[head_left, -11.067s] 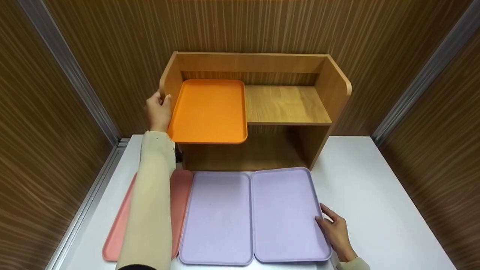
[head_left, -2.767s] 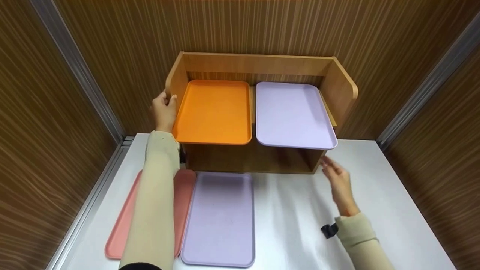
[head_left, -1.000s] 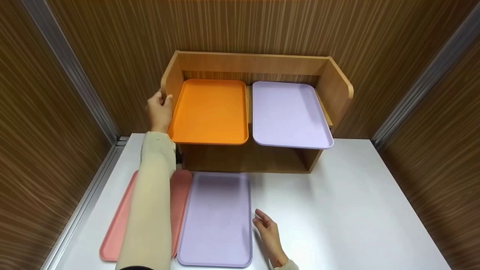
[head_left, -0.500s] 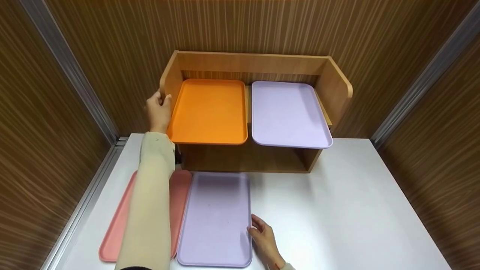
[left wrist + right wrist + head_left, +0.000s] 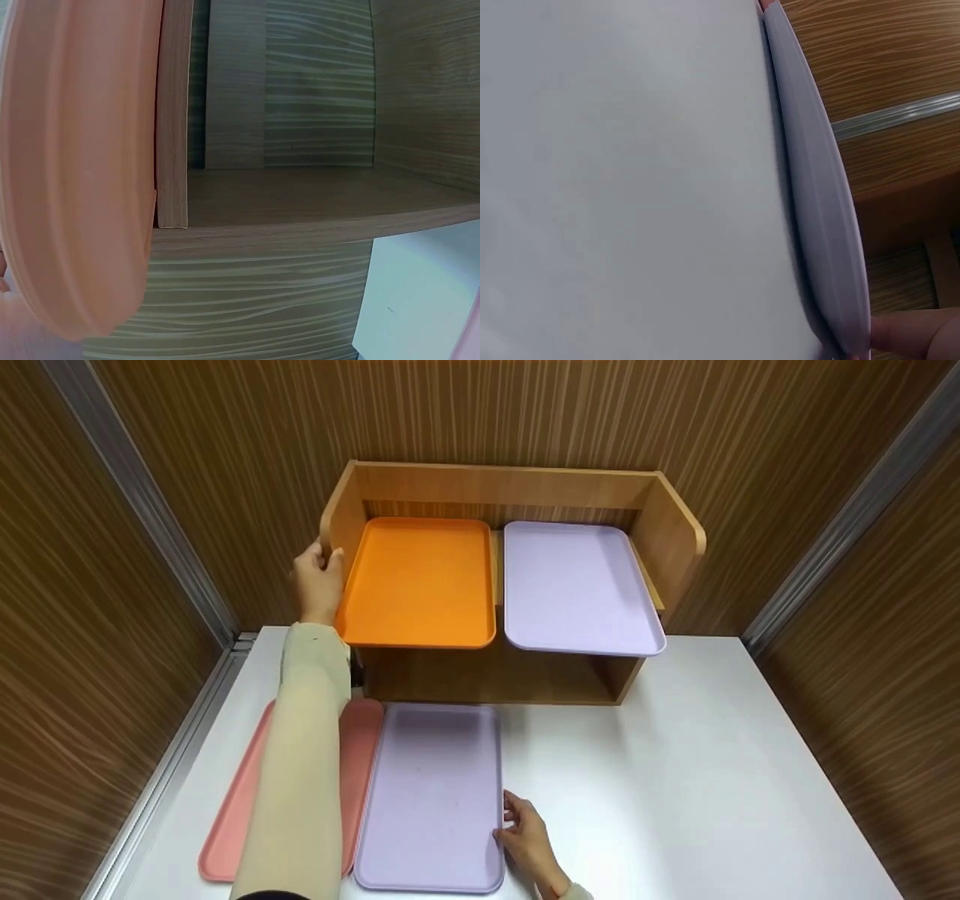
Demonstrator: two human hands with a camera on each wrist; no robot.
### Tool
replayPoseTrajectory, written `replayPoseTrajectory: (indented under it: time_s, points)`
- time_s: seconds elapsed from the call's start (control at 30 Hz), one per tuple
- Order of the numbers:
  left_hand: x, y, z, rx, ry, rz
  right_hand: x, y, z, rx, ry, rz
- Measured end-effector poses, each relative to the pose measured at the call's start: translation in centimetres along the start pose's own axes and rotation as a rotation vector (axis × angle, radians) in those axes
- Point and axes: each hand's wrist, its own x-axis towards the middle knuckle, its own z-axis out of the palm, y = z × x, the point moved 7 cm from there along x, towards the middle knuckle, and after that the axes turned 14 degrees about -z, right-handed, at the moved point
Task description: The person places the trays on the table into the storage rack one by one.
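Observation:
My left hand (image 5: 318,585) holds the front edge of the left side panel of a wooden shelf unit (image 5: 670,521), fingers curled at it. Beside that hand an orange tray (image 5: 421,585) lies on the upper shelf, its front overhanging. A lavender tray (image 5: 581,589) lies to its right, overhanging too. On the table, my right hand (image 5: 531,841) pinches the right rim of another lavender tray (image 5: 431,802). In the right wrist view the thumb (image 5: 911,331) meets the tray's rim (image 5: 817,165); the other fingers are mostly hidden.
A pink tray (image 5: 361,765) lies left of the table's lavender tray, partly under the left sleeve (image 5: 300,765). The unit's lower compartment (image 5: 487,679) has an open front. White table (image 5: 712,765) extends to the right. Wood-grain walls (image 5: 495,405) surround the table.
One lavender tray went from the table to the upper shelf's right side. The right hand then came down and left to the remaining lavender tray and took its rim. The left hand stayed.

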Motion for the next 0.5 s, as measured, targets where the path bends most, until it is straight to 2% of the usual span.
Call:
replayPoseTrajectory:
  time_s: [0.27, 0.5]
  points:
    - [0.05, -0.14, 0.11, 0.017, 0.001, -0.012, 0.21, -0.01, 0.19, -0.108, -0.043, 0.007]
    - [-0.03, 0.04, 0.03, 0.005, 0.0, 0.002, 0.34, -0.58, -0.1, -0.186, 0.018, -0.073]
